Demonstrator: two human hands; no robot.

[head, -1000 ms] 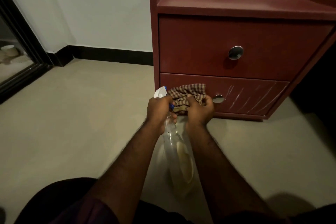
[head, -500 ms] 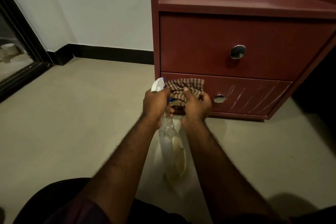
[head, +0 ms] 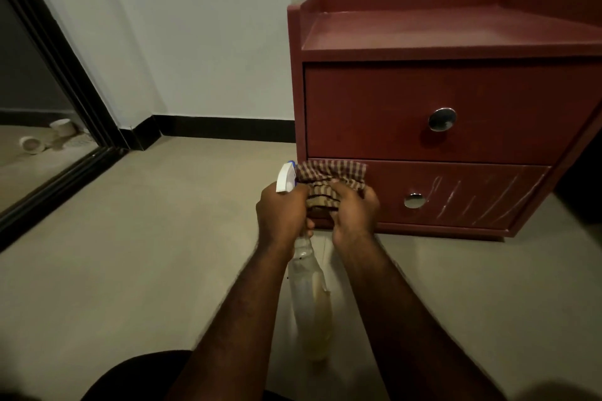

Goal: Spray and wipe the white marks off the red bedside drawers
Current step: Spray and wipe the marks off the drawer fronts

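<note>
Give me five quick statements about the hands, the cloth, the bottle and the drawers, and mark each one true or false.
1. The left hand grips the spray bottle at its neck. True.
2. The right hand holds a plain white towel. False: it holds a checked cloth.
3. The white marks lie on the lower drawer, to the right of its knob. True.
4. The upper drawer is pulled open. False: it is shut.
5. The checked cloth covers the white marks. False: it is at the lower drawer's left end, apart from them.
</note>
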